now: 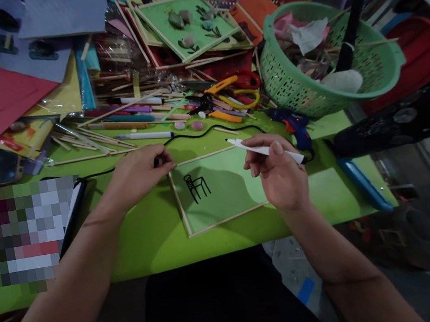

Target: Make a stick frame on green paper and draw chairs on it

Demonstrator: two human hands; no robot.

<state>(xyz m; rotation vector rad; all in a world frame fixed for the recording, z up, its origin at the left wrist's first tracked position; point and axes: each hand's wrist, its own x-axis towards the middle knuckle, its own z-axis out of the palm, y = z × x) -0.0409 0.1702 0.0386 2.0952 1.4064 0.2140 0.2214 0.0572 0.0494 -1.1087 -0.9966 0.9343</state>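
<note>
A light green card (227, 186) edged with thin wooden sticks lies flat on the table before me. On its left part is a chair drawn in black lines (198, 187). My left hand (142, 167) is closed, its thumb and forefinger pinched at the card's far left corner. A white marker (267, 151) with a bare black tip is held in my right hand (283, 174), between thumb and fingers. The tip points up and to the left, off the card's surface. My right hand covers the card's right end.
Behind the card lie scissors (233, 97), pens (145, 136), loose sticks and two pebbles (188, 125). A blue glue gun (296, 128) with a black cord sits right of the card. A green basket (336, 96) stands back right; stone-decorated framed cards (187, 22) are stacked behind.
</note>
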